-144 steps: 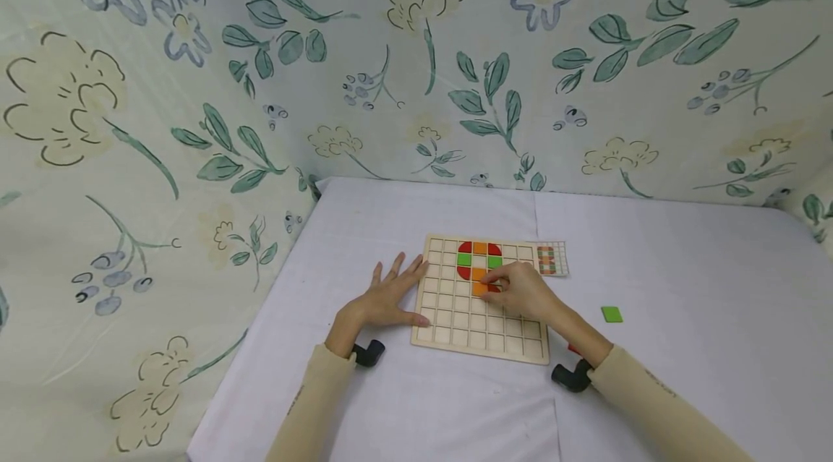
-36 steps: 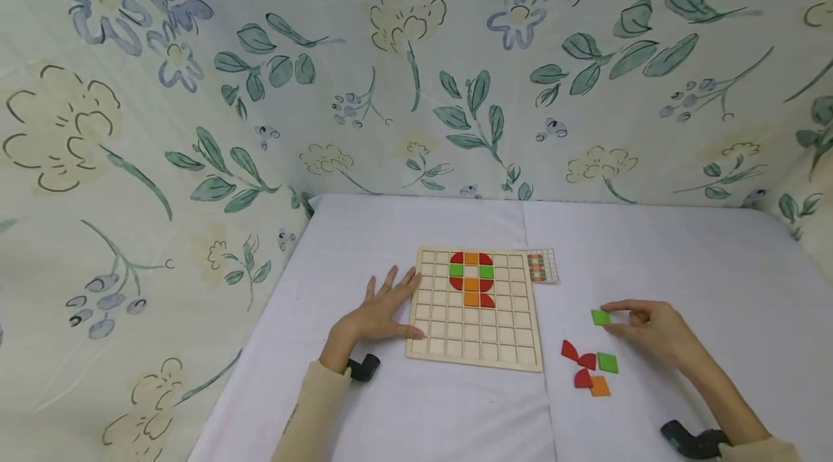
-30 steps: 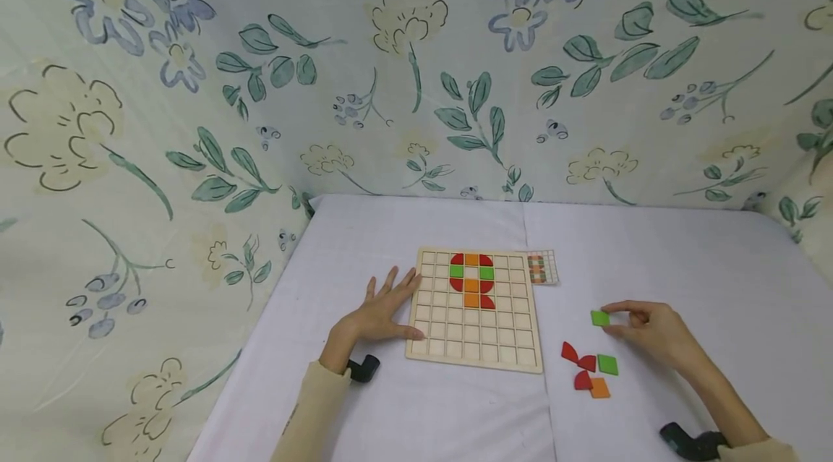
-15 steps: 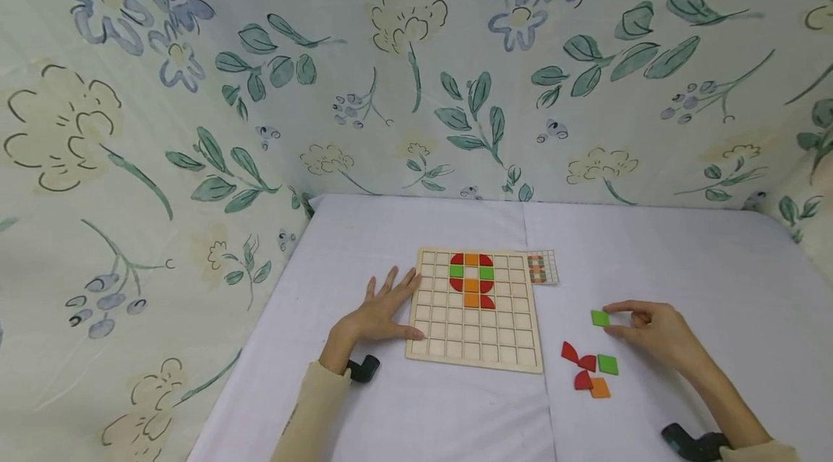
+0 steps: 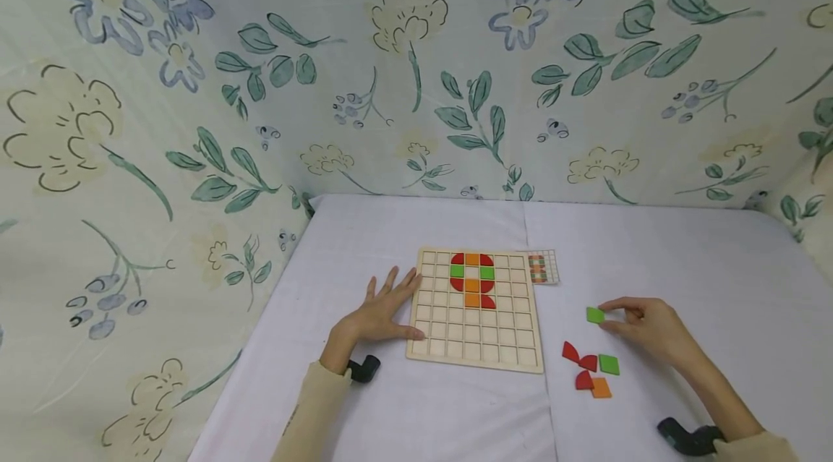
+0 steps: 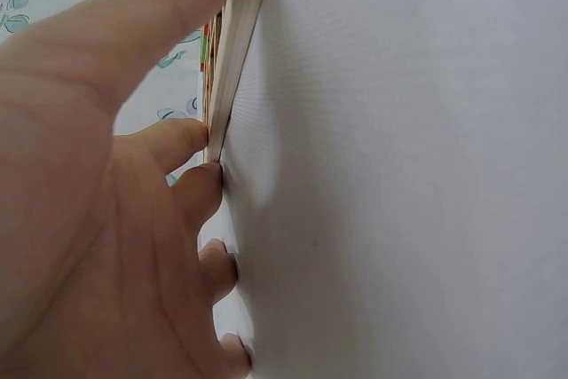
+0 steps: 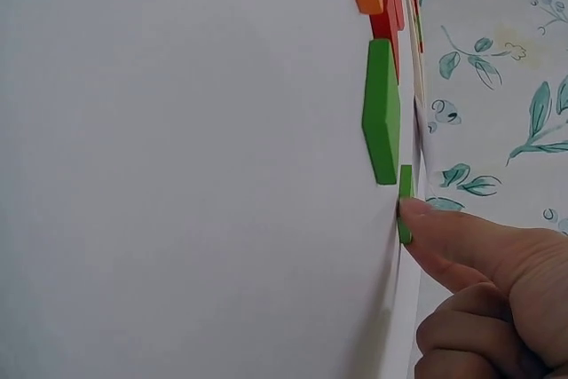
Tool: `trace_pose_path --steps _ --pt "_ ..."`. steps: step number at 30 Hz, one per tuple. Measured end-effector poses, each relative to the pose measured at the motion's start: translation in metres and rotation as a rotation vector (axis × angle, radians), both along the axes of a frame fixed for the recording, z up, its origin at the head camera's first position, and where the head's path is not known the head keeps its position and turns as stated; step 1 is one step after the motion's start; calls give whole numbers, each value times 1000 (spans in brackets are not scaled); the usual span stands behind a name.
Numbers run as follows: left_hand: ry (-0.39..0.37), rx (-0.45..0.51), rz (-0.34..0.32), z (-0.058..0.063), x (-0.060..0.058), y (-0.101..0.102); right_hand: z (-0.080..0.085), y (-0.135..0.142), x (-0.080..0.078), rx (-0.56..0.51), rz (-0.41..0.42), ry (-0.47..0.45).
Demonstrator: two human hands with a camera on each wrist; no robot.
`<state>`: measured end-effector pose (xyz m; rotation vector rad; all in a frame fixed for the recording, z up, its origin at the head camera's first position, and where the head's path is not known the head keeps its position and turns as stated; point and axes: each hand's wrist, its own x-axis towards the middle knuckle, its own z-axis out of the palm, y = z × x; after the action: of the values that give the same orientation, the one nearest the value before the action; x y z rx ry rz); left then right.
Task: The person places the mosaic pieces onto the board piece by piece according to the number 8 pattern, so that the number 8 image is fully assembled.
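My right hand (image 5: pixel 653 327) pinches a green square tile (image 5: pixel 594 315) between thumb and forefinger, right of the board; the right wrist view shows the thumb (image 7: pixel 422 210) against that tile, low over the cloth. My left hand (image 5: pixel 379 311) lies spread at the left edge of the wooden grid board (image 5: pixel 449 338), thumb and fingertips touching its rim. Red quarter-round tiles (image 5: pixel 486 259), orange squares (image 5: pixel 471 286) and green squares (image 5: pixel 458 271) fill several cells in the board's upper middle. In the left wrist view the left hand (image 6: pixel 98 210) touches the board's side (image 6: pixel 235 51).
Below the right hand lie loose red quarter-rounds (image 5: pixel 583 380), a green square (image 5: pixel 608 364) and an orange square (image 5: pixel 601 388). A small pattern card (image 5: pixel 547 268) sits at the board's upper right. White cloth (image 5: pixel 364 231) covers the table; a floral curtain (image 5: pixel 403 86) hangs behind.
Earlier my right hand was over the board at an orange tile; it has since gone right to the green square, which has shifted slightly left in its pinch. My left hand stays at the board's edge.
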<state>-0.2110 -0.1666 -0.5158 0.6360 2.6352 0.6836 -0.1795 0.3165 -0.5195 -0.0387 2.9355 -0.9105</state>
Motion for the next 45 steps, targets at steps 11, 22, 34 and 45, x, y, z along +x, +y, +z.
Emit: trace_pose_path --steps 11,22,34,45 --pt "3 0 0 -2 0 -1 2 -8 -3 -1 -10 -4" --pt "-3 0 5 -1 0 0 9 -23 -6 -20 38 -20" --pt "-14 -9 5 -2 -2 0 19 -52 -13 -65 101 -6" --pt "-20 -11 0 -1 -2 0 26 -88 -21 -126 210 -12"
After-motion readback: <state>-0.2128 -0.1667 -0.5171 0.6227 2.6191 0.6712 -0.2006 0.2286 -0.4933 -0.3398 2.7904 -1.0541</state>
